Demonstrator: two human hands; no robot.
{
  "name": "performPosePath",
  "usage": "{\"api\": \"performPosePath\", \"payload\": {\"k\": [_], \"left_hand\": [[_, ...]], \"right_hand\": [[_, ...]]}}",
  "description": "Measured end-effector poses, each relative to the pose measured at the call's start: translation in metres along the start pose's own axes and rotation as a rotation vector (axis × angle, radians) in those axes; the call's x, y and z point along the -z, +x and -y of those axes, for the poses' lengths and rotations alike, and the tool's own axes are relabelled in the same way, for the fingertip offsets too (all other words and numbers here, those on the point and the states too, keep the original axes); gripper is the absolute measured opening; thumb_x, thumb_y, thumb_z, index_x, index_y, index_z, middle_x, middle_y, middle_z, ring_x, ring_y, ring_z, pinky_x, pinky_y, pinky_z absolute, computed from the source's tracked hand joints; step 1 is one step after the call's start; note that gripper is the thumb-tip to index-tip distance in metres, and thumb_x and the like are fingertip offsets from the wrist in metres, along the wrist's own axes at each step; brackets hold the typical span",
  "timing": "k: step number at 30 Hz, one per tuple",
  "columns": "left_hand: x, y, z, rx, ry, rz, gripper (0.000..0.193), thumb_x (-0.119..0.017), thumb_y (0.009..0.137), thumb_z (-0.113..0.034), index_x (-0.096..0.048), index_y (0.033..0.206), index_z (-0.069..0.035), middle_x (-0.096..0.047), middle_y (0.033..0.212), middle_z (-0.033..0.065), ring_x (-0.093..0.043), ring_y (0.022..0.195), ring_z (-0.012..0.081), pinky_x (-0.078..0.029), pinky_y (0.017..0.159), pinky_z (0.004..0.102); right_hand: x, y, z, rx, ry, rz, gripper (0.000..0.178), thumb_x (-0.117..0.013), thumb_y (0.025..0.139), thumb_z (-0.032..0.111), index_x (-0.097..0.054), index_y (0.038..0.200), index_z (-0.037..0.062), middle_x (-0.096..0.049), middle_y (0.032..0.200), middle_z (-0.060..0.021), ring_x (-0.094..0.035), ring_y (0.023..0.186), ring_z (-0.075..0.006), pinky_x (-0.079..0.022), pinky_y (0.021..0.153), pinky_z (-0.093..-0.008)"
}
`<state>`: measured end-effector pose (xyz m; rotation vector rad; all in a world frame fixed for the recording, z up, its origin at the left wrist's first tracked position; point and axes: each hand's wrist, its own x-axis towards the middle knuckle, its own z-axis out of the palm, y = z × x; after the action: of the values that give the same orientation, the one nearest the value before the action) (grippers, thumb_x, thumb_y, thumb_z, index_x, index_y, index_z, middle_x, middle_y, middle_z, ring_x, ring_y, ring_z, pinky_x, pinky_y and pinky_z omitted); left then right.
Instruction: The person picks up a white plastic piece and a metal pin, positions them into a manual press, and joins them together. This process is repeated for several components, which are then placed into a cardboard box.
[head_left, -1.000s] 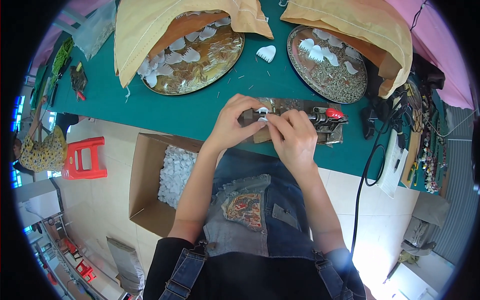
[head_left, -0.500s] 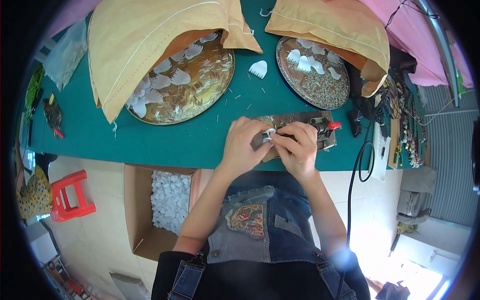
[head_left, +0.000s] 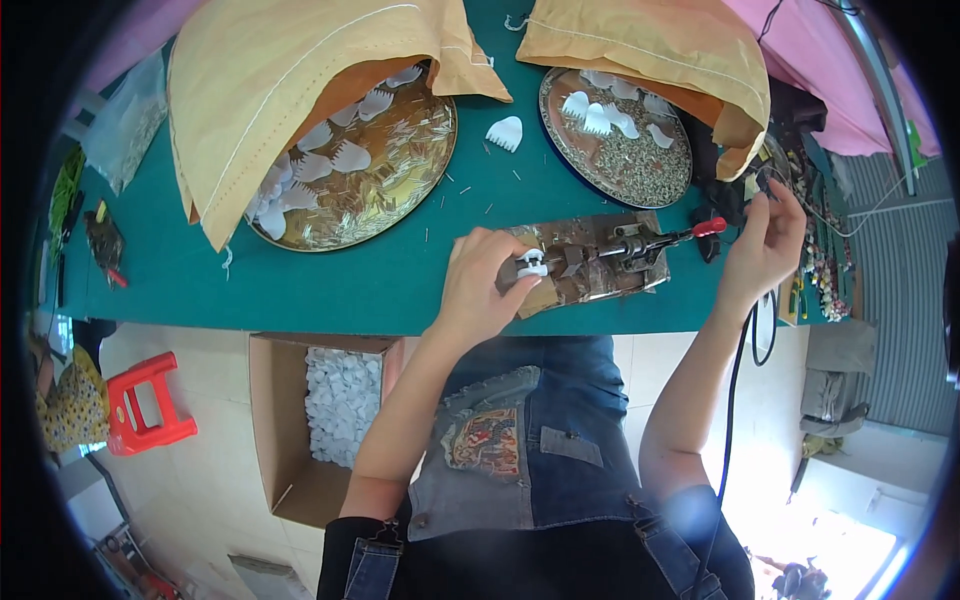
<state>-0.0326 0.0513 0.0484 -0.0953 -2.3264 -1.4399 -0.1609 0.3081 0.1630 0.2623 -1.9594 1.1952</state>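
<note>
My left hand (head_left: 482, 282) is closed on a small white plastic piece (head_left: 532, 263), held at the left end of a worn metal jig (head_left: 575, 268). A toggle clamp (head_left: 640, 245) with a red-tipped handle (head_left: 709, 227) is mounted on the jig, its plunger pointing toward the white piece. Out to the right, my right hand (head_left: 768, 240) is raised with its fingertips pinched together at a small dark object (head_left: 765, 182). What this object is cannot be made out. A black cable (head_left: 737, 400) hangs below that hand.
Two round trays, a gold one (head_left: 400, 205) and a blue-rimmed one (head_left: 640, 185), hold white comb-shaped pieces and metal bits under yellow bags (head_left: 290, 90). A loose comb piece (head_left: 505, 133) lies between them. Below the table are a carton (head_left: 285, 495) of white pieces and a red stool (head_left: 150, 405).
My right hand has left the white piece and moved right and up to the dark object. My left hand stays at the jig, and the clamp now shows uncovered. The view has shifted slightly.
</note>
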Motion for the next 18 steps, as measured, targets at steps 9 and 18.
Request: {"api": "performPosePath", "payload": {"k": [9,18], "left_hand": [[0.004,-0.002,0.005,-0.019,0.03,0.064,0.031,-0.082,0.076,-0.012,-0.063,0.1,-0.008,-0.064,0.097,0.0064,-0.059,0.095,0.0295,-0.04,0.092,0.0398],[-0.029,0.029,-0.001,-0.007,0.007,0.146,0.024,-0.082,0.077,-0.011,-0.067,0.096,-0.01,-0.068,0.098,0.0043,-0.059,0.096,0.0265,-0.038,0.09,0.0389]], "right_hand": [[-0.012,0.036,-0.101,-0.281,0.028,0.706,0.021,-0.072,0.092,0.01,-0.072,0.112,0.0027,-0.069,0.081,-0.0011,-0.06,0.072,-0.0054,-0.049,0.067,-0.0235],[-0.055,0.033,-0.132,0.01,-0.214,1.064,0.027,-0.083,0.08,0.024,-0.075,0.097,0.0048,-0.068,0.085,-0.0105,-0.067,0.079,-0.0248,-0.053,0.074,-0.0349]]}}
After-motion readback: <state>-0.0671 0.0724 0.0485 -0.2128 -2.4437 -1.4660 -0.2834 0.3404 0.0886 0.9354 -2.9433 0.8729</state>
